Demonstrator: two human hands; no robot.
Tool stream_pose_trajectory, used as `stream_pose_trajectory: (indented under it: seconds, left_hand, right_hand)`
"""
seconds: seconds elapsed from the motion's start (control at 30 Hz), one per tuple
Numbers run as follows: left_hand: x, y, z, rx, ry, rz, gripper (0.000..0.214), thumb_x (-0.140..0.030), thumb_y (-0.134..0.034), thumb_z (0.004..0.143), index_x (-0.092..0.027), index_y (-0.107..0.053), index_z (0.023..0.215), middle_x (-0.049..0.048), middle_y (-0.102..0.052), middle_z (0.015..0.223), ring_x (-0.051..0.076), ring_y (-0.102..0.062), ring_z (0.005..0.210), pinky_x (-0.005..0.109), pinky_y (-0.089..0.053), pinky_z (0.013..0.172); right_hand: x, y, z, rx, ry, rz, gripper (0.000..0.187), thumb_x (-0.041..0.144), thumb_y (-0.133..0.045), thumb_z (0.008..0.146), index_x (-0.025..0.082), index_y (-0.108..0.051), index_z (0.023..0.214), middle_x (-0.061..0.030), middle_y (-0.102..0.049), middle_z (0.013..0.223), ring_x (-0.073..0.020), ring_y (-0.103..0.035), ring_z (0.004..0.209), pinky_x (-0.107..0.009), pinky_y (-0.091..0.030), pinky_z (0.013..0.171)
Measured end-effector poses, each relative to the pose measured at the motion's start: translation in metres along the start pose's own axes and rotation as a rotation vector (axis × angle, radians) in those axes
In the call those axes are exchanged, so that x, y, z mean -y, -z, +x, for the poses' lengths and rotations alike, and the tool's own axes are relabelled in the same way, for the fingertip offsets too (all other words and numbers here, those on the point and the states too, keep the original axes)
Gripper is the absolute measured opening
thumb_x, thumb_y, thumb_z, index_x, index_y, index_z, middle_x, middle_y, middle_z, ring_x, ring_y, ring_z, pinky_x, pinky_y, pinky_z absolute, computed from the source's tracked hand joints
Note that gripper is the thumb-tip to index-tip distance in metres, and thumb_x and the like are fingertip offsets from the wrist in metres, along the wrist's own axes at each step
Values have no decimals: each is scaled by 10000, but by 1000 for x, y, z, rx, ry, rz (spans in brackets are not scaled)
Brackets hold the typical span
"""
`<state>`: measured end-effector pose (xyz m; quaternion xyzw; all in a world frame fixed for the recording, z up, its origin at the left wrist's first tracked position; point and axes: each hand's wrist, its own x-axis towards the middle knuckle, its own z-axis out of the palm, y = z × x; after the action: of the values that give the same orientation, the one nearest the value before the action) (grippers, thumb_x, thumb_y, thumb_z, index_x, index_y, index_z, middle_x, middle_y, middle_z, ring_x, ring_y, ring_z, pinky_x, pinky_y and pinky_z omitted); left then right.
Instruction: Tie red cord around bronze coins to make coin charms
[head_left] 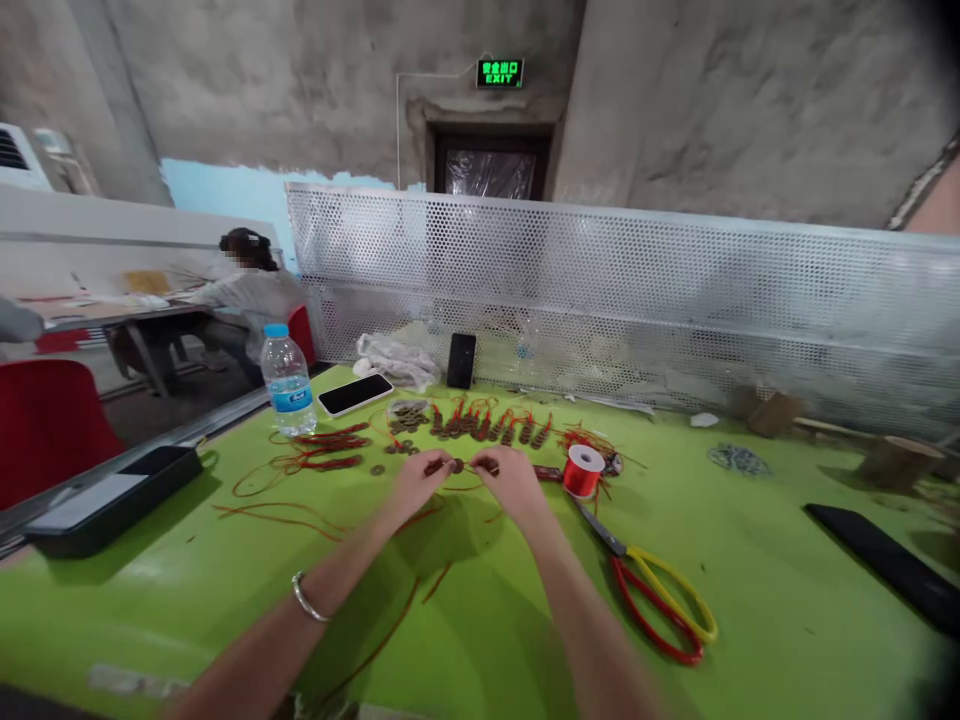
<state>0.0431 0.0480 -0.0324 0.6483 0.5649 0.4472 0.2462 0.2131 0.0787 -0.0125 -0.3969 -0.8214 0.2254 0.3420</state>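
Observation:
My left hand [421, 482] pinches a small round bronze coin [458, 465] with a hole, just above the green table. Close on its right, my right hand [513, 482] is closed with thumb and fingers on a thin red cord [470, 467] that runs to the coin. Behind both hands lies a row of coin strings [480, 425] tied with red cord. A pile of loose coins [409, 417] sits at their left end. Bundles of red cord [330, 445] rest to the left. A spool of red cord [583, 471] stands right of my right hand.
Scissors [637, 575] with red and yellow handles lie right of my forearm. A water bottle [288, 385], a phone [355, 394] and a black box [112, 500] are on the left. A perforated metal screen [637, 290] borders the table's back. Another person [259, 290] sits beyond, at left.

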Motion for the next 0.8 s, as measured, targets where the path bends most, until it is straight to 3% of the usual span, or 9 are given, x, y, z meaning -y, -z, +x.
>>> stream_pose_trajectory:
  seconds: [0.23, 0.53, 0.8]
  left_hand:
    - [6, 1, -4, -71, -19, 88, 328, -448, -494, 765, -155, -630, 712, -2, -540, 559, 141, -447, 516, 251, -305, 500]
    - [2, -4, -12, -90, -56, 198, 303, -418, -502, 798, -150, -614, 713, 10, -566, 567, 141, -473, 511, 246, -332, 507]
    - [2, 1, -14, -147, -78, 196, 272, -388, -504, 798, -158, -608, 697, -7, -530, 550, 140, -460, 520, 248, -321, 514]
  right_hand:
    - [5, 3, 0, 26, 21, 56, 176, 67, -597, 758, 174, -715, 832, -35, -731, 794, -135, -677, 720, -220, -516, 718]
    - [8, 11, -2, 14, 40, 31, 163, 89, -611, 752, 186, -733, 798, -49, -732, 816, -168, -674, 748, -265, -505, 757]
    - [7, -3, 1, 40, 39, 7, 183, 77, -587, 766, 170, -727, 839, -59, -734, 827, -167, -677, 755, -257, -505, 754]
